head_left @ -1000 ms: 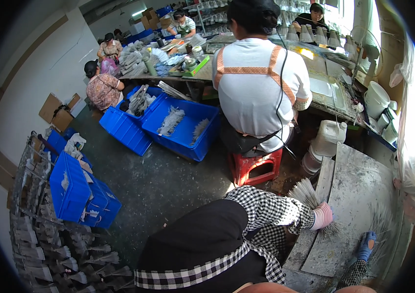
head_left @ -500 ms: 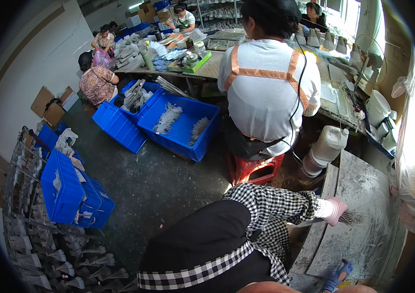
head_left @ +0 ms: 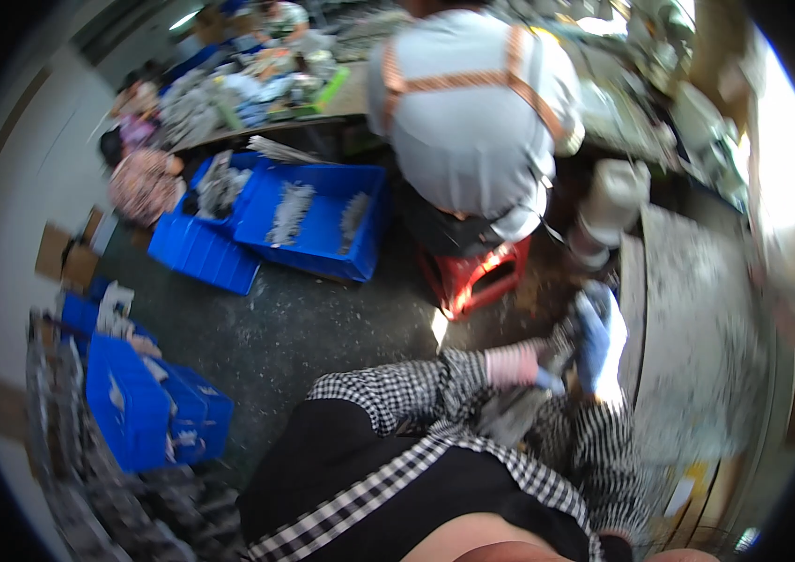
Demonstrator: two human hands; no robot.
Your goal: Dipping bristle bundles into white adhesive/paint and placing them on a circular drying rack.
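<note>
Take the red plastic stool (head_left: 475, 278) as your landmark. The largest thing near it is the grey work board (head_left: 697, 328), lying to the stool's right with its long left edge running toward you; its surface is dusty and bare in the middle. Behind the stool a person in a grey shirt with orange straps (head_left: 472, 103) sits with their back to you, closing off that side. Left of the stool stand the big blue plastic crates (head_left: 313, 229) holding pale metal parts, and between them and the stool lies a strip of open dark floor (head_left: 323, 328), the widest free room in view. Further left and nearer you sit more blue bins (head_left: 140, 407). Just below the stool, your left hand (head_left: 515, 365), in a pink glove with a checked sleeve, meets your right hand (head_left: 592, 332), in a blue glove, close to the board's left edge. Between them is a blurred grey bundle (head_left: 515, 412); you appear to clasp it, but the motion blur hides how tightly either hand closes.
</note>
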